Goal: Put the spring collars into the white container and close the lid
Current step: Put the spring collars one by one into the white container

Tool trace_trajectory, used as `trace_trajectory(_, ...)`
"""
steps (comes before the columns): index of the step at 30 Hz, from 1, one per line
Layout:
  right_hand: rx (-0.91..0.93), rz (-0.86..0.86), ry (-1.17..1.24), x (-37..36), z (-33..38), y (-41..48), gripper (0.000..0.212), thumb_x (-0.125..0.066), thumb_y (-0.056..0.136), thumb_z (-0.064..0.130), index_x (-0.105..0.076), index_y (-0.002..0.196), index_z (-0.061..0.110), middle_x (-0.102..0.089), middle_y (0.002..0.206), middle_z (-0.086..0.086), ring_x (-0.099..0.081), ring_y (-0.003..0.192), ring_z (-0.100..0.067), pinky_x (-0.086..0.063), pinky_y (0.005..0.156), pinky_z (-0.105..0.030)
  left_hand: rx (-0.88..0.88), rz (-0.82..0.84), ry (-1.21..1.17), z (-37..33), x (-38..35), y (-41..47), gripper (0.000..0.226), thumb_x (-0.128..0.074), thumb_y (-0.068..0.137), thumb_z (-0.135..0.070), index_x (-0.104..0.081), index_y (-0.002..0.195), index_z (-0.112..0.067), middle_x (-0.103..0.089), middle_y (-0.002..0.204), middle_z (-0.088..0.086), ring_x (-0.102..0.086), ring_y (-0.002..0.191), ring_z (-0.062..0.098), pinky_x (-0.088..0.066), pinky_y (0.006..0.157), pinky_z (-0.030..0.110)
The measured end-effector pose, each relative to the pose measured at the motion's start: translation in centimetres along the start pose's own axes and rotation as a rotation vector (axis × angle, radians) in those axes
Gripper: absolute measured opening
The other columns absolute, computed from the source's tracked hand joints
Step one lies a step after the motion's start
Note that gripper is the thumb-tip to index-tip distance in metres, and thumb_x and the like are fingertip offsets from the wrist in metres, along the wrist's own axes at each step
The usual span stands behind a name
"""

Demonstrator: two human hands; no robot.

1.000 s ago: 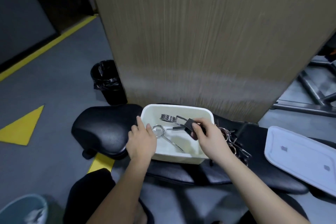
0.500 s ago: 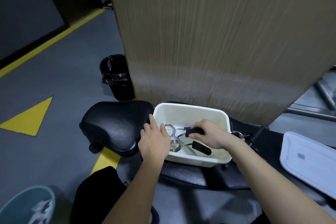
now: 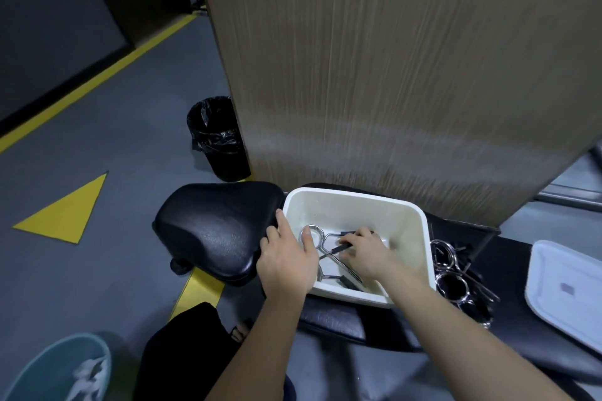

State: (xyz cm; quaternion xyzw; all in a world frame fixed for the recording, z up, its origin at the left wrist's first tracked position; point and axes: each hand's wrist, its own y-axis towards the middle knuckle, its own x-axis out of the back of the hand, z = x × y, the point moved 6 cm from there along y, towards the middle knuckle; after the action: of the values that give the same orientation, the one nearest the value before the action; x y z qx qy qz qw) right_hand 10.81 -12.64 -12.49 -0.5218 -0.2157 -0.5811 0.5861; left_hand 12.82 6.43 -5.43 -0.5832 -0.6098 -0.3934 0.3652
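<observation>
Collar now down on container floor, my right hand still gripping it, left hand flat against rim.

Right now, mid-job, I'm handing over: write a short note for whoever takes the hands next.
Left hand: open, resting over the left rim of the white container, apparently steadying it.
Right hand: inside the container, fingers curled on the black handle of a spring collar.
Done: some collars lie in the container; exact count unclear.
Left: release this one, move the loose spring collars off the bench right of the container, then fit the lid, which lies off at far right.
</observation>
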Motion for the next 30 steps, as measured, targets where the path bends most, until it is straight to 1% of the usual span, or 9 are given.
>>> trace_trajectory(3,0.002,-0.009,-0.131,0.2,-0.1,0.4,0.035,-0.051,0.096,0.034,-0.058,0.13,0.036,-0.046,0.129,0.001,-0.039,0.127,-0.027,-0.043,0.102,-0.043,0.005,-0.009,0.01,-0.1,0.0,0.1,0.069,-0.034,0.097,-0.054,-0.026,0.154,-0.016,-0.055,0.121,0.006,-0.054,0.104,0.027,-0.049,0.07,0.04)
trace_trajectory(5,0.009,-0.098,-0.123,0.8,-0.1,0.4,0.034,-0.062,0.089,0.037,-0.065,0.122,0.032,-0.048,0.124,0.002,-0.041,0.124,-0.024,-0.046,0.097,-0.039,0.004,-0.02,0.017,0.0,-0.1,0.0,0.069,-0.037,0.096,-0.054,-0.028,0.153,-0.015,-0.056,0.117,0.006,-0.055,0.101,0.027,-0.049,0.069,0.04)
trace_trajectory(8,0.03,-0.212,-0.078,2.0,-0.2,0.5,0.027,-0.075,0.079,0.036,-0.071,0.104,0.027,-0.057,0.11,0.003,-0.054,0.11,-0.022,-0.045,0.084,-0.032,-0.002,-0.038,0.015,-0.2,0.0,0.0,0.069,-0.038,0.096,-0.053,-0.03,0.153,-0.015,-0.056,0.114,0.006,-0.056,0.099,0.026,-0.049,0.066,0.04)
trace_trajectory(11,-0.008,-0.212,-0.102,2.6,-0.2,0.6,0.015,-0.071,0.085,0.032,-0.073,0.099,0.027,-0.063,0.104,0.002,-0.063,0.097,-0.026,-0.039,0.074,-0.029,0.001,-0.03,0.013,-0.2,0.1,0.0,0.069,-0.04,0.096,-0.053,-0.03,0.152,-0.014,-0.056,0.113,0.006,-0.056,0.099,0.027,-0.049,0.068,0.04)
trace_trajectory(18,-0.092,-0.123,0.005,2.9,-1.1,0.8,0.021,-0.063,0.086,0.018,-0.076,0.1,0.024,-0.073,0.098,-0.007,-0.068,0.093,-0.03,-0.056,0.077,-0.034,0.007,-0.006,0.026,-0.3,0.0,0.0,0.069,-0.038,0.096,-0.053,-0.025,0.154,-0.018,-0.054,0.12,0.006,-0.055,0.104,0.028,-0.049,0.076,0.043)
trace_trajectory(22,-0.01,-0.106,-0.011,1.8,-0.4,0.0,0.023,-0.057,0.09,0.019,-0.071,0.109,0.022,-0.068,0.111,-0.007,-0.064,0.108,-0.03,-0.054,0.085,-0.037,0.016,0.018,0.032,-0.3,0.0,-0.1,0.07,-0.034,0.097,-0.053,-0.018,0.155,-0.02,-0.05,0.125,0.005,-0.052,0.109,0.027,-0.049,0.079,0.042)
trace_trajectory(26,0.058,-0.41,0.082,4.8,0.3,-2.0,0.026,-0.056,0.095,0.03,-0.069,0.112,0.015,-0.057,0.121,-0.003,-0.061,0.105,-0.028,-0.053,0.081,-0.038,0.004,0.043,0.049,-0.2,0.2,0.2,0.069,-0.032,0.097,-0.054,-0.015,0.155,-0.022,-0.049,0.131,0.007,-0.052,0.114,0.029,-0.047,0.083,0.044)
trace_trajectory(28,0.135,-0.555,0.203,6.7,0.3,-3.7,0.023,-0.059,0.093,0.024,-0.071,0.109,0.014,-0.064,0.113,-0.002,-0.063,0.101,-0.027,-0.053,0.077,-0.037,0.006,0.051,0.052,-0.1,0.3,0.5,0.067,-0.032,0.097,-0.055,-0.016,0.154,-0.024,-0.049,0.133,0.008,-0.052,0.115,0.032,-0.046,0.086,0.045)
trace_trajectory(30,0.2,-0.615,0.34,7.8,-0.4,-5.8,0.019,-0.061,0.092,0.019,-0.073,0.106,0.012,-0.068,0.104,-0.003,-0.064,0.096,-0.024,-0.052,0.077,-0.034,0.006,0.061,0.062,0.0,0.2,0.6,0.066,-0.031,0.096,-0.056,-0.017,0.153,-0.026,-0.049,0.134,0.009,-0.053,0.115,0.034,-0.046,0.086,0.047)
